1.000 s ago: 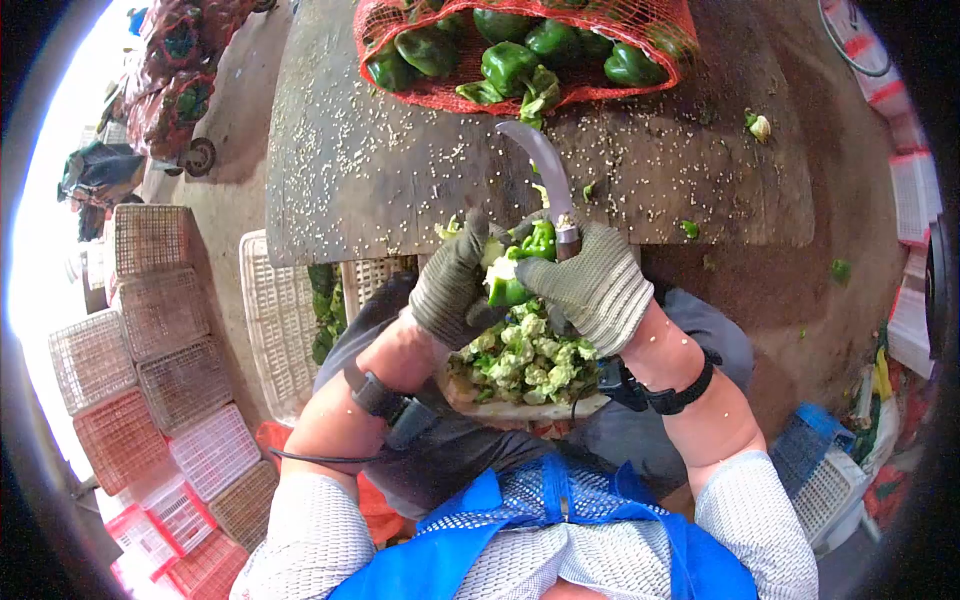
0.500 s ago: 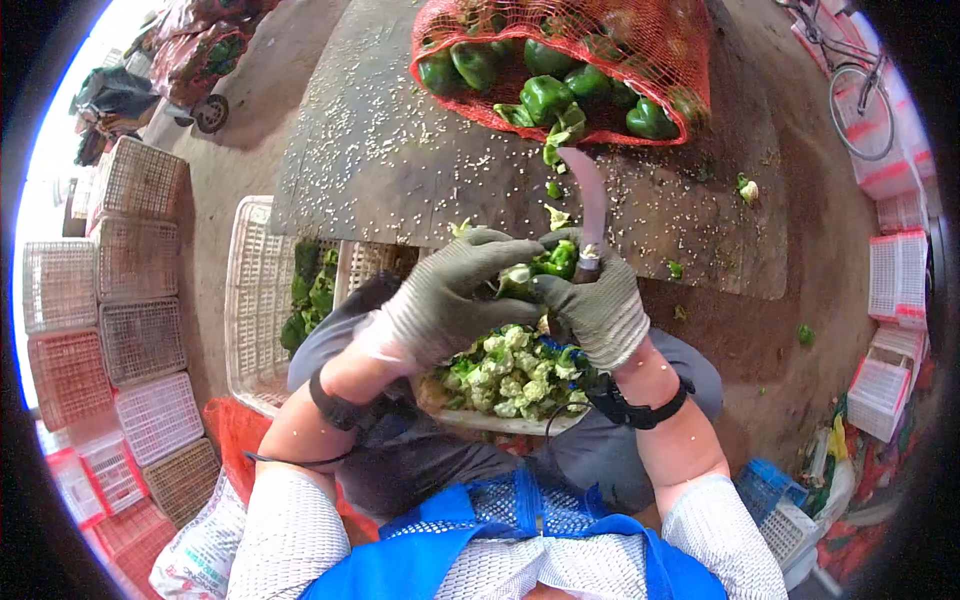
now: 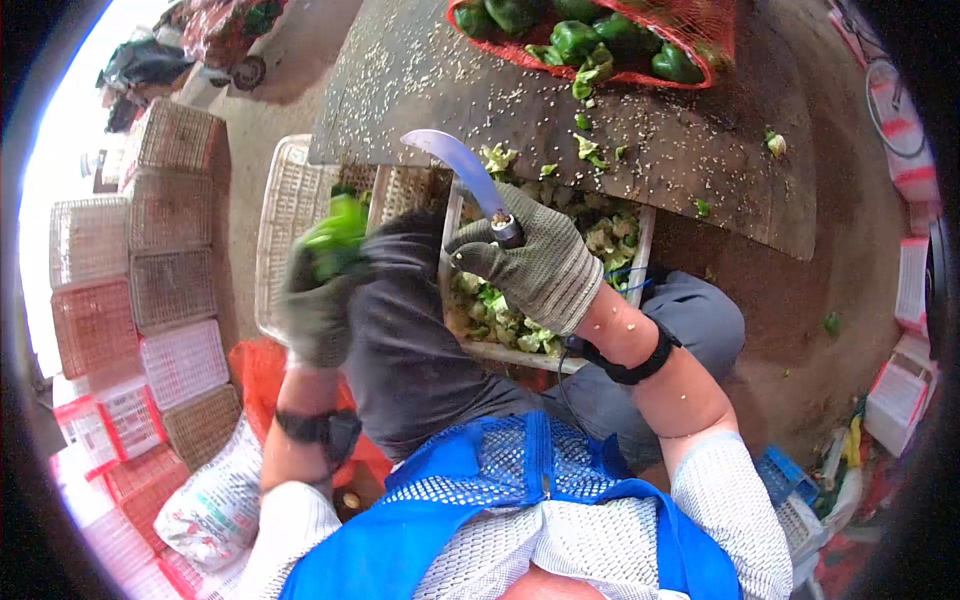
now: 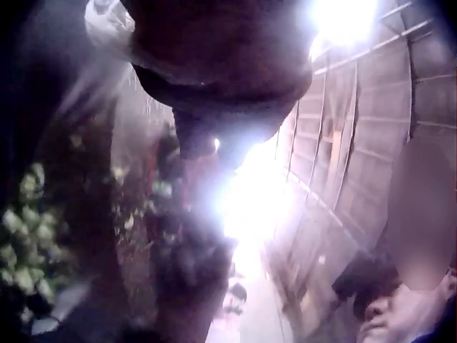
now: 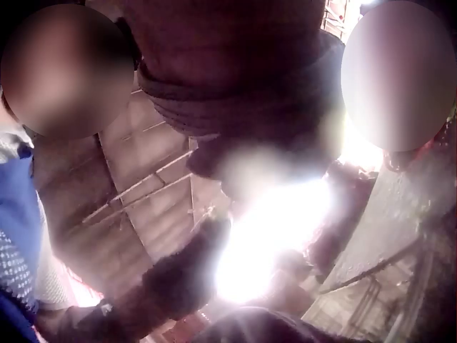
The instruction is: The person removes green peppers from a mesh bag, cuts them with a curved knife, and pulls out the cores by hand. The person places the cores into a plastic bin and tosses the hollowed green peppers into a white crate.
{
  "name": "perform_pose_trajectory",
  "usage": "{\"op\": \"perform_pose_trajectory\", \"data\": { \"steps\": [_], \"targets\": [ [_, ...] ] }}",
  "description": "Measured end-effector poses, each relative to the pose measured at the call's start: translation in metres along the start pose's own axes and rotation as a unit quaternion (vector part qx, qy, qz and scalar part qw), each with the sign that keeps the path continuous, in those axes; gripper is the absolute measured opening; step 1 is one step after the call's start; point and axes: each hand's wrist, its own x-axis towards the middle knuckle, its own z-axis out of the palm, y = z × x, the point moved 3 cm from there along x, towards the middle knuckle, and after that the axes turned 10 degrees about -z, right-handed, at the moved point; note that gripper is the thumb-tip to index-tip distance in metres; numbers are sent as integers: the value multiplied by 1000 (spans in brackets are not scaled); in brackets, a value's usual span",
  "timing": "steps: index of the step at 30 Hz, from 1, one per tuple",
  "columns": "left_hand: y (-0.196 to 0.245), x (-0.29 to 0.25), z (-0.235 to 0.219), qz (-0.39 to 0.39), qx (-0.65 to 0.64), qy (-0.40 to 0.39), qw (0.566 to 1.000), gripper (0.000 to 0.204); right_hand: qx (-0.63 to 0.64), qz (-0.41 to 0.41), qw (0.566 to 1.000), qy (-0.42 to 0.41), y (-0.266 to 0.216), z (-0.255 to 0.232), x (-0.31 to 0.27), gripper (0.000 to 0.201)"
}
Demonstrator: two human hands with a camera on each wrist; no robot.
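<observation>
In the head view my gloved left hand, blurred by motion, holds a bright green pepper beside the white crate on the left. My gloved right hand grips a short-handled curved knife, its blade pointing up and to the left. That hand is over a crate of pale green pepper cores between the knees. Both wrist views are dark and glare-filled, so the fingers hardly show there.
A red mesh bag of green peppers lies on the seed-strewn board ahead. Stacked crates stand at far left, near a white sack. Pepper scraps lie at the board's near edge.
Both hands worked together on the pepper earlier. My left hand has moved away to the left with the pepper, while my right hand keeps the knife, its blade now tilted left.
</observation>
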Motion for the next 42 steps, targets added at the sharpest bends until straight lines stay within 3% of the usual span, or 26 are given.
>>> {"op": "perform_pose_trajectory", "data": {
  "steps": [3,4,5,6,8,9,10,11,12,13,14,15,17,19,21,23,24,26,27,28,32,34,37,38,40,42],
  "targets": [
    [-18,5,-95,-12,-91,158,983,49,-38,-2,998,40,-15,-24,-4,55],
    [-52,22,-152,-50,-32,183,981,54,-27,6,998,59,-19,-33,-6,53],
    [-58,23,-161,-49,80,202,975,60,-15,15,997,75,-23,-42,-9,51],
    [-63,24,-170,-49,190,222,955,67,47,-54,987,146,-2,-49,-11,36],
    [-23,49,-117,25,416,172,893,87,109,-25,969,219,-27,-82,-17,30],
    [17,48,-55,-14,411,125,903,77,141,3,959,246,-34,-93,-24,27],
    [1,83,-45,44,356,33,933,69,148,16,951,271,-37,-102,-27,26],
    [33,86,20,-60,206,-24,976,57,154,28,942,297,-39,-110,-27,25],
    [48,106,62,-60,204,-76,974,51,162,20,936,312,-35,-116,-26,26],
    [41,134,93,21,228,-110,967,44,169,21,929,329,-38,-120,-25,27],
    [54,151,136,195,307,-162,917,46,172,14,929,326,-35,-126,-24,27],
    [63,165,179,361,373,-206,830,47,174,8,930,324,-32,-131,-23,27],
    [76,197,251,520,414,-279,693,60,151,27,934,322,-25,-138,-27,32],
    [72,219,289,369,279,-394,794,39,115,31,938,325,-17,-146,-26,34],
    [71,241,315,253,322,-452,793,35,111,74,932,336,-19,-152,-23,31],
    [77,268,337,186,542,-450,686,39,104,118,923,351,-14,-159,-22,25],
    [37,309,337,176,440,-467,746,39,65,116,931,341,-16,-160,-21,26],
    [75,264,348,281,664,-351,597,36,89,119,934,326,-15,-159,-18,26],
    [64,277,346,472,612,-379,509,34,100,117,936,316,-15,-157,-16,26],
    [53,289,339,664,528,-338,406,34,70,120,946,294,-15,-156,-13,33],
    [33,293,316,510,643,-332,466,54,-9,74,953,295,-4,-158,-20,27],
    [27,285,314,429,690,-327,483,73,56,98,938,326,-9,-161,-24,26],
    [39,279,300,332,703,-356,518,80,85,109,931,337,-18,-160,-26,25],
    [26,297,285,319,690,-364,538,71,89,117,931,333,-17,-158,-25,24],
    [3,325,264,136,396,-436,796,56,63,112,939,318,-7,-157,-23,25],
    [18,285,251,15,253,-371,894,61,0,86,946,311,-9,-157,-23,28]
  ]
}}
